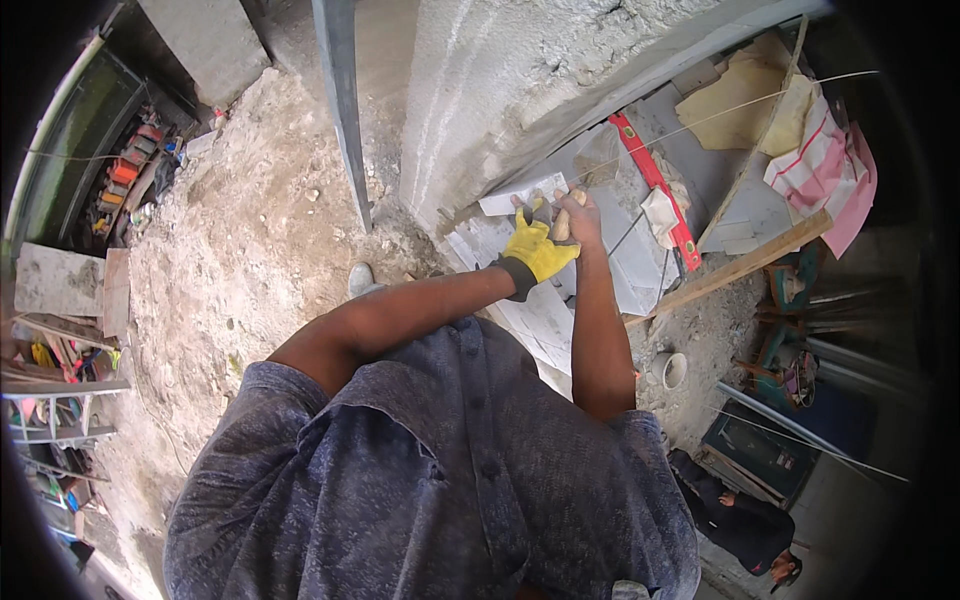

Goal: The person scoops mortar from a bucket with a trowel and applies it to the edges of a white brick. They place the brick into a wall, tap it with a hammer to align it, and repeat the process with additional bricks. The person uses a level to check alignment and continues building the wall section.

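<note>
My left hand wears a yellow work glove with a dark cuff and greyish fingertips; its fingers are apart and bent. Right beside it, my bare right hand is closed, with a tan, dusty, rounded piece showing at its fingers. What that piece is I cannot make out. Both hands meet over a cluttered work surface, against a white rectangular block. Pale flat slabs lie under and in front of my wrists.
A red spirit level lies across the surface, beside a whitish crumpled cloth. A wooden board edges the right side. A rough concrete wall rises ahead, and a grey post stands left. A white bucket and another person are at right.
</note>
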### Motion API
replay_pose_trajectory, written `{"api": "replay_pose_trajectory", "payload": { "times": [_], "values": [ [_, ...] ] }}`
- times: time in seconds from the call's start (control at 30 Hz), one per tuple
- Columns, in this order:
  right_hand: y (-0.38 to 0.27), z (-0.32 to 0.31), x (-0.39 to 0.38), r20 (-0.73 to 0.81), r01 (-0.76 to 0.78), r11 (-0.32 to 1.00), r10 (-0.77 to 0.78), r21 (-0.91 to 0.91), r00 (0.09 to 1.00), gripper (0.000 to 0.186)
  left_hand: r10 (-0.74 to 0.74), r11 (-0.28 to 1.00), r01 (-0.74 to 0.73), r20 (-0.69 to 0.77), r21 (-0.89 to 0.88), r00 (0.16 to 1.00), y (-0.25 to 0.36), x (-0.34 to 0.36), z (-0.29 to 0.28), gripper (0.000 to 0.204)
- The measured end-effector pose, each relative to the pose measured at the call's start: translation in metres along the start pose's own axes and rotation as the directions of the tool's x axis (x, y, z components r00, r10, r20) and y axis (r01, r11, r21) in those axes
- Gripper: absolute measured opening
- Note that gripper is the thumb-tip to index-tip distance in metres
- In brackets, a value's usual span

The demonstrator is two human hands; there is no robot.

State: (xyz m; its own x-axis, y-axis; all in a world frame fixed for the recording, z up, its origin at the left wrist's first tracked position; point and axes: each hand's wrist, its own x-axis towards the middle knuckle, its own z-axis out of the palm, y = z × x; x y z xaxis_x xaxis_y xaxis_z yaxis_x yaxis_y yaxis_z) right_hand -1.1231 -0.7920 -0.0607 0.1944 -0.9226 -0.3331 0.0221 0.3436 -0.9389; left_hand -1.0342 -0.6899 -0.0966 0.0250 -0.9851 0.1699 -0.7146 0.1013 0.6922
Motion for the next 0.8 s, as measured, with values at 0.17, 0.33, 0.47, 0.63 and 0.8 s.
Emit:
{"api": "replay_pose_trajectory", "payload": {
  "times": [0.17, 0.33, 0.47, 0.63, 0.8],
  "values": [
    [0.027, 0.003, 0.022, 0.031, -0.018, 0.998, 0.016, 0.063, 0.999, 0.05, 0.04, 0.931, 0.018, 0.15, -0.365, 0.988, 0.005, -0.032, -0.061, 0.056],
    [0.026, 0.002, 0.015, 0.033, 0.001, 0.998, -0.003, 0.061, 0.999, 0.053, -0.426, 0.599, 0.761, 0.706, -0.248, 0.565, -0.057, -0.047, -0.18, 0.036],
    [0.04, 0.003, 0.026, 0.017, 0.09, 0.996, -0.09, 0.021, 0.996, 0.05, -0.542, 0.26, 0.687, 0.486, -0.678, 0.685, -0.1, -0.015, -0.117, 0.041],
    [0.031, 0.012, 0.02, 0.095, -0.002, 0.977, -0.019, 0.213, 0.995, 0.043, -0.435, -0.103, 0.637, 0.611, -0.764, 0.662, -0.117, 0.017, -0.068, 0.038],
    [0.021, 0.017, 0.013, 0.047, 0.018, 0.976, -0.029, 0.219, 0.998, 0.036, -0.353, -0.096, 0.634, 0.622, -0.767, 0.699, -0.126, 0.024, -0.061, 0.037]
  ]
}}
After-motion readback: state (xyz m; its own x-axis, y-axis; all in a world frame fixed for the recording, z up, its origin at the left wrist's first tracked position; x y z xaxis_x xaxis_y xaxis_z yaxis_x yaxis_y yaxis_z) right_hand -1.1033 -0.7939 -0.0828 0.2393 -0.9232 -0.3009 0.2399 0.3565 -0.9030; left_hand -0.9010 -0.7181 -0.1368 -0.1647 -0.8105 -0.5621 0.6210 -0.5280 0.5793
